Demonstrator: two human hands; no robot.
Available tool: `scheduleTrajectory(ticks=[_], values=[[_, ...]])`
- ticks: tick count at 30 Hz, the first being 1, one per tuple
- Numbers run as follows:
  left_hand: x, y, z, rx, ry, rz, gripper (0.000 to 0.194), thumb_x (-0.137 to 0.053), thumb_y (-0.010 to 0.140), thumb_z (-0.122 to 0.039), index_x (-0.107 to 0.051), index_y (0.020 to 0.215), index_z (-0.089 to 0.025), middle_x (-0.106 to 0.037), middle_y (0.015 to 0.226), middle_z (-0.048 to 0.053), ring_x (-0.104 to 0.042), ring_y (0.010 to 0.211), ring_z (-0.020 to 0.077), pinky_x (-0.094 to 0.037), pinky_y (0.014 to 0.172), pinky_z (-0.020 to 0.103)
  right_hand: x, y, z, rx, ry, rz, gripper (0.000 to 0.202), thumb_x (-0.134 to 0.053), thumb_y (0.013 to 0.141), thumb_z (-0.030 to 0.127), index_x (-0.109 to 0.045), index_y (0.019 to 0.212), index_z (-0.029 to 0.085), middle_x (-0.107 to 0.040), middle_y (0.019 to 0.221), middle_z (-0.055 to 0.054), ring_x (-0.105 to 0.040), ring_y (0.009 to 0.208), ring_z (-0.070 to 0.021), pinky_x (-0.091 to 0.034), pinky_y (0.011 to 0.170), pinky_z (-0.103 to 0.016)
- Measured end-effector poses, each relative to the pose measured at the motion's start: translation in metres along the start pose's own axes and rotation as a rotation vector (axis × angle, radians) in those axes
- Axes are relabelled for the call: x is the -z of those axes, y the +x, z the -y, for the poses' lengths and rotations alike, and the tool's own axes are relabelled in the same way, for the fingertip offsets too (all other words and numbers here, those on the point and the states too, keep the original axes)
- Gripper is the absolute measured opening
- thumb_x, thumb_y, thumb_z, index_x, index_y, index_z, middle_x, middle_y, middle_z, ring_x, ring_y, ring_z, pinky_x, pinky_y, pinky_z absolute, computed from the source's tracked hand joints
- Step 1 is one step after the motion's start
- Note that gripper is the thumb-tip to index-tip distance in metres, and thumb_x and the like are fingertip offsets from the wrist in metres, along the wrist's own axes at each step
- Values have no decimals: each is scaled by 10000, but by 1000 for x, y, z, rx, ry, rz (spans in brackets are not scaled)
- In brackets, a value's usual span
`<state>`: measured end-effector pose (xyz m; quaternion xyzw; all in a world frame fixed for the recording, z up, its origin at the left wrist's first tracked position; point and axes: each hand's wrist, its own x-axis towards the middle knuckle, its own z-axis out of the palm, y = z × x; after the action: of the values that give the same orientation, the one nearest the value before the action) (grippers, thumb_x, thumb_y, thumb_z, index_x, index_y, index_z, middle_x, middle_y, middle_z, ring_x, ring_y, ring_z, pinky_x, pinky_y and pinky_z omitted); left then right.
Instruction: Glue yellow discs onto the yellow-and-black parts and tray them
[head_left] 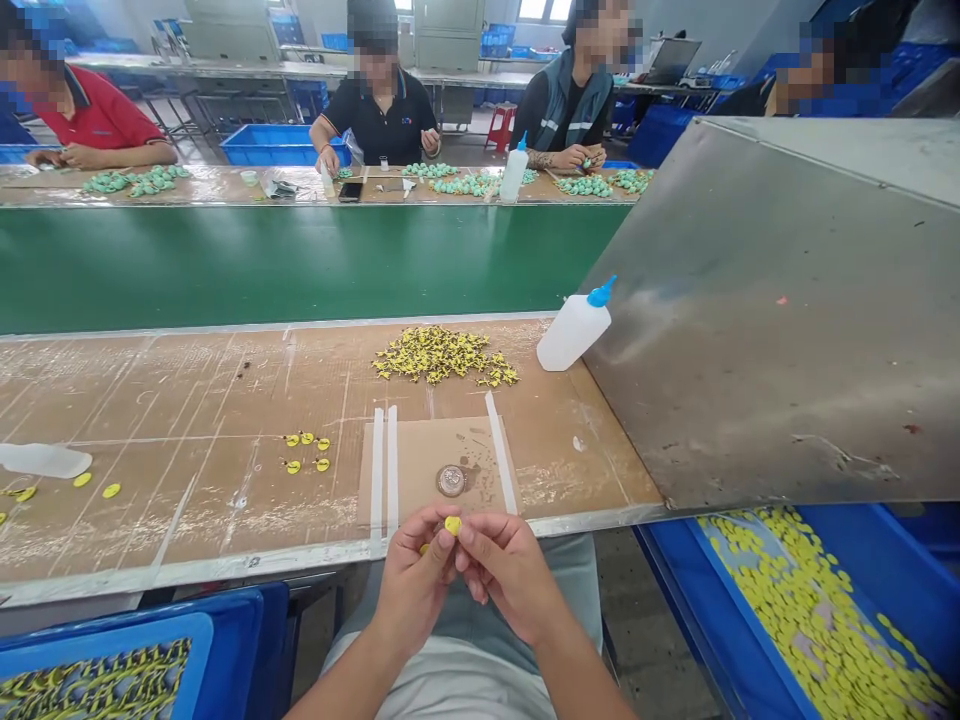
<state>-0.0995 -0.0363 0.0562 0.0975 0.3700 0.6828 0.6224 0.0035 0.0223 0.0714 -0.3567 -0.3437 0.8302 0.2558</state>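
Tray (201,645) down at far left, blue, full of yellow-and-black pieces (97,680). Up on the table: white container (49,460) cut off by the edge of view, loose yellow discs (112,490) just right of it, then five small disc assemblies (292,467) with dark bits on them.

Mid-bench: cardboard sheet (420,450) with white tape strips, small round dish (451,481) on it, heap of yellow-and-black parts (435,352) behind.

Left hand (416,580), off the near table edge: thumb and index pinching a yellow piece (452,525). Second yellow bit (424,549) peeks out lower between those fingers; can't tell what it is. Right hand (510,570) meets it from the other side, thumb and fingertip on the same piece. Neither hand has let go.

Handling, my read: piece is very light, thin, probably stiff plastic. Smooth face could skid under damp fingers. I'd grip by the rim, light pinch, no bending; any small attached parts look like the fragile bit.

Further right: white bottle (574,335) with blue nozzle, near the metal housing (780,330); below, tray of yellow discs (825,610).
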Motion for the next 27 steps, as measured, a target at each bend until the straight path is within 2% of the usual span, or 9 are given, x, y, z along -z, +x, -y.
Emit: scheduleTrajectory(ticks=[3, 7, 12, 15, 18, 19, 21, 23, 27], values=[[1, 2, 0, -6, 50, -21, 250, -788, 728, -307, -735, 948, -201, -627, 640, 7, -496, 490, 68, -379, 457, 180, 5, -1, 3, -19, 41, -20, 300, -796, 697, 418, -685, 704, 140, -581, 529, 36, -414, 370, -22, -283, 362, -153], [5, 7, -1, -36, 83, -29, 273, -818, 689, -302, -762, 935, -197, -714, 850, 61, -433, 469, 22, -328, 434, 165, 6, 4, 4, -59, 70, 4, 351, -816, 671, 405, -617, 580, 131, -530, 477, 44, -374, 362, -12, -226, 359, -159], [7, 14, -9, -67, 40, -84, 285, -821, 690, -301, -757, 946, -194, -713, 775, 55, -458, 493, 39, -351, 444, 158, -3, 14, 1, -76, 4, -1, 374, -781, 686, 491, -646, 654, 144, -554, 514, 39, -363, 350, -22, -225, 349, -175], [10, 22, -21, -79, -88, -132, 268, -799, 724, -283, -739, 962, -177, -681, 773, 36, -461, 522, 34, -373, 445, 142, 4, 31, 14, 120, -366, -110, 433, -625, 805, 581, -698, 791, 155, -646, 606, -13, -468, 394, -80, -325, 381, -214], [16, 31, -34, -107, -220, -172, 243, -759, 774, -237, -720, 998, -153, -655, 844, 29, -444, 533, 13, -370, 424, 115, 28, 68, 42, 522, -1044, -401, 384, -490, 926, 489, -720, 908, 182, -693, 718, -43, -602, 608, -149, -457, 588, -265], [19, 34, -38, -117, -248, -187, 243, -752, 780, -225, -716, 1008, -148, -651, 865, 31, -471, 557, 18, -388, 431, 112, 37, 84, 53, 608, -1283, -513, 358, -475, 938, 460, -716, 967, 196, -700, 774, -48, -620, 672, -168, -468, 647, -286], [26, 39, -43, -121, -281, -225, 265, -763, 766, -213, -714, 1019, -147, -660, 897, 43, -558, 642, 45, -458, 483, 118, 55, 119, 72, 638, -1391, -559, 316, -495, 936, 386, -697, 1065, 181, -694, 917, -92, -629, 801, -208, -464, 729, -322], [34, 43, -45, -112, -299, -277, 311, -796, 724, -189, -719, 1023, -150, -683, 934, 62, -633, 748, 86, -527, 567, 133, 68, 149, 83, 642, -1459, -568, 288, -536, 912, 350, -698, 1085, 187, -655, 1023, -118, -619, 831, -223, -453, 721, -332], [46, 49, -44, -108, -280, -355, 367, -836, 650, -122, -735, 1002, -148, -726, 965, 82, -690, 806, 114, -580, 683, 149, 84, 181, 85, 653, -1534, -532, 228, -574, 889, 361, -730, 993, 232, -613, 1016, -91, -598, 768, -197, -441, 670, -317]])
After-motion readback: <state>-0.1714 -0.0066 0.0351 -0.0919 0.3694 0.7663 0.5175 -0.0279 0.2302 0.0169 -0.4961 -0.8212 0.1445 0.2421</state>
